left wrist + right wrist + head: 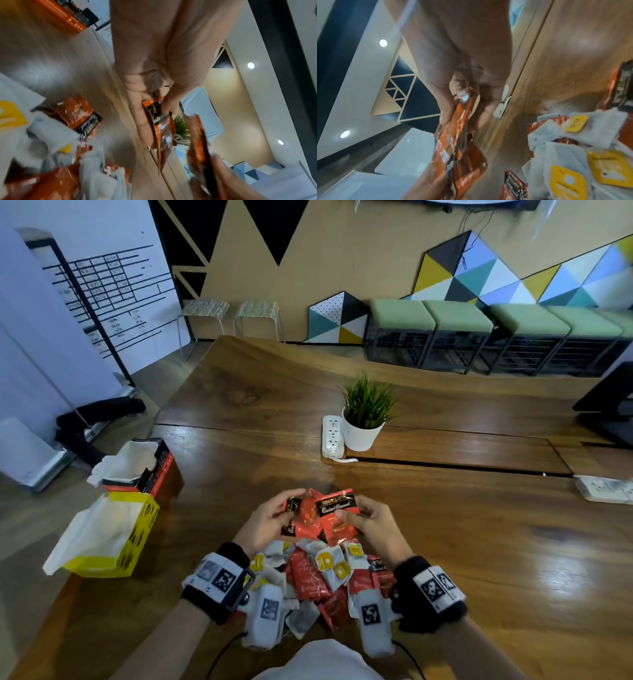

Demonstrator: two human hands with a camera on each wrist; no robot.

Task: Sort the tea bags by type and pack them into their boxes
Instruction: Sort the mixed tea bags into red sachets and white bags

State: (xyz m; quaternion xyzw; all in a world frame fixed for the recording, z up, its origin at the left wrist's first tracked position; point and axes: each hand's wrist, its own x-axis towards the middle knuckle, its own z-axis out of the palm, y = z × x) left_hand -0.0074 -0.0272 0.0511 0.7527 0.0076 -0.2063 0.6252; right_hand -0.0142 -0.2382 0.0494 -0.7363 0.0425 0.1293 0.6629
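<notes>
A mixed pile of tea bags lies on the wooden table close in front of me: red foil sachets and white paper bags with yellow tags. Just above its far side, my left hand pinches a few red sachets. My right hand grips more red sachets, one with a black label facing up. The two bundles touch between the hands. At the left table edge stand two opened boxes, a yellow box and behind it a red box, both with white liners.
A potted plant and a white power strip stand mid-table beyond the hands. Another power strip lies at the right edge, behind it a dark monitor base. The table's left edge runs just past the boxes.
</notes>
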